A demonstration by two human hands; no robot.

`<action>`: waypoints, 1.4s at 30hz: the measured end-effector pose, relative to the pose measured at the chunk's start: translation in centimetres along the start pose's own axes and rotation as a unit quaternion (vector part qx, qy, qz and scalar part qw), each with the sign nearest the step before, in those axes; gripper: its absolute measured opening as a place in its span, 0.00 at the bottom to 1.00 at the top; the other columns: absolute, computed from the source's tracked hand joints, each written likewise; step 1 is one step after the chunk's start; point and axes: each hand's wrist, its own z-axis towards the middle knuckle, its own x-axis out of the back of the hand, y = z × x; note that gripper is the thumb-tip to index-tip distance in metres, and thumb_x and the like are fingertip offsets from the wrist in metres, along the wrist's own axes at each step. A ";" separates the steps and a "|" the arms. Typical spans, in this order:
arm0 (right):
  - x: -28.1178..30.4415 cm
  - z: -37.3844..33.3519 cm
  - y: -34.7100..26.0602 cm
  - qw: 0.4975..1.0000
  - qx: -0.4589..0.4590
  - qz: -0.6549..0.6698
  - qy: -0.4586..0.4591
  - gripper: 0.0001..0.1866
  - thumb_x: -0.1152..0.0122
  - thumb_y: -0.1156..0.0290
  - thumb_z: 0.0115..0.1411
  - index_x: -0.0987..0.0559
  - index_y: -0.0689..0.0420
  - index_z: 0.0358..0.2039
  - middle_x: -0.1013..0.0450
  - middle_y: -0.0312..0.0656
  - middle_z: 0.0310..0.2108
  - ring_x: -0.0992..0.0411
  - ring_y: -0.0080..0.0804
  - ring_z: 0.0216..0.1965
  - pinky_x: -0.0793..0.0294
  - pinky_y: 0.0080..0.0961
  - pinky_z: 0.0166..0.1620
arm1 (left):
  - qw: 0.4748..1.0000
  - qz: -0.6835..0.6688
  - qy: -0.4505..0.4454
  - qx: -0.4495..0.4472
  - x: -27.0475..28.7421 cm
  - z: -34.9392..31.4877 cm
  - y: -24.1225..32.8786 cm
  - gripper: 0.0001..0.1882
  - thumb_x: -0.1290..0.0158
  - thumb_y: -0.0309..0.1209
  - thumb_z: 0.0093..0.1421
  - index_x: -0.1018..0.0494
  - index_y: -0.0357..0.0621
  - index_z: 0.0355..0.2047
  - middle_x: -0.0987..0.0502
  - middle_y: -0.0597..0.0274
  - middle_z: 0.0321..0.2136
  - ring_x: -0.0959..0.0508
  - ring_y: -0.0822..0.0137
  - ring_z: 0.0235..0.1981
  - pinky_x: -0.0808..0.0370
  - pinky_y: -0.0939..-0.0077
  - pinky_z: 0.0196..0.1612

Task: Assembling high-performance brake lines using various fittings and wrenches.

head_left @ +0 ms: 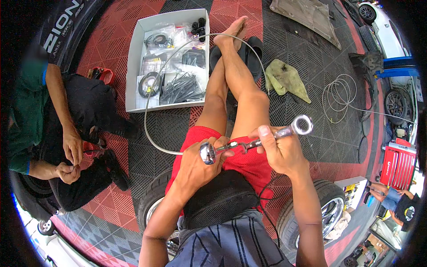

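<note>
My left hand (193,164) is closed around a chrome combination wrench (207,153), its ring end sticking out on the left. A thin braided hose (146,122) runs into that same hand, and its end is hidden there. Another chrome wrench (302,125) is gripped in my right hand (284,149), with the thumb along its shaft and the ring end pointing right. Both tools meet between my hands above my lap, at what looks like a small fitting. From my left hand the hose arcs over the white box, and its far end hangs by a greenish cloth (284,80).
An open white box (130,89) holds cable ties, tape rolls and bags. Left of me, a co-worker's hands (71,164) pinch something small. Two wheels (311,209) flank me. A coiled line (340,100) and a dirty panel (309,18) lie right; a red tool chest (398,167) stands beyond.
</note>
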 end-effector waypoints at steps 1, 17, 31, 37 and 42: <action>0.1 0.3 -0.4 1.000 -0.005 -0.004 -0.006 0.25 0.58 0.59 0.72 0.20 0.65 0.30 0.29 0.40 0.14 0.28 0.26 0.17 0.30 0.25 0.23 | 1.000 -0.012 0.013 0.001 -0.1 0.0 0.0 0.10 0.43 0.33 0.58 0.28 0.44 0.38 0.30 0.60 0.22 0.24 0.58 0.22 0.28 0.64 0.22; -1.9 4.7 -2.3 0.994 0.049 -0.094 -0.029 0.21 0.52 0.65 0.67 0.21 0.68 0.26 0.26 0.60 0.23 0.22 0.50 0.27 0.24 0.41 0.33 | 1.000 -0.029 0.000 -0.006 -0.3 -0.2 -0.7 0.15 0.40 0.26 0.52 0.27 0.39 0.40 0.24 0.59 0.26 0.23 0.59 0.24 0.26 0.65 0.25; -3.8 6.5 -1.8 0.991 0.085 -0.104 -0.015 0.24 0.55 0.62 0.70 0.24 0.64 0.20 0.30 0.53 0.15 0.28 0.54 0.20 0.30 0.46 0.27 | 0.999 -0.021 0.035 -0.016 -0.1 0.4 -0.2 0.12 0.40 0.26 0.51 0.30 0.39 0.34 0.27 0.59 0.22 0.24 0.59 0.21 0.27 0.66 0.23; -3.7 5.7 -1.9 0.991 0.091 -0.095 -0.010 0.27 0.57 0.59 0.70 0.23 0.63 0.19 0.28 0.55 0.15 0.27 0.55 0.20 0.28 0.46 0.26 | 0.999 -0.021 0.014 0.031 0.0 0.0 -0.6 0.12 0.39 0.28 0.53 0.32 0.40 0.32 0.30 0.58 0.17 0.25 0.55 0.19 0.29 0.62 0.21; -3.6 4.8 -2.3 0.992 0.102 -0.078 0.006 0.29 0.59 0.58 0.70 0.22 0.62 0.19 0.28 0.55 0.16 0.26 0.55 0.20 0.28 0.47 0.26 | 0.997 -0.037 0.053 0.032 -0.1 0.4 -1.1 0.13 0.39 0.32 0.56 0.31 0.41 0.35 0.27 0.56 0.19 0.24 0.54 0.19 0.29 0.61 0.21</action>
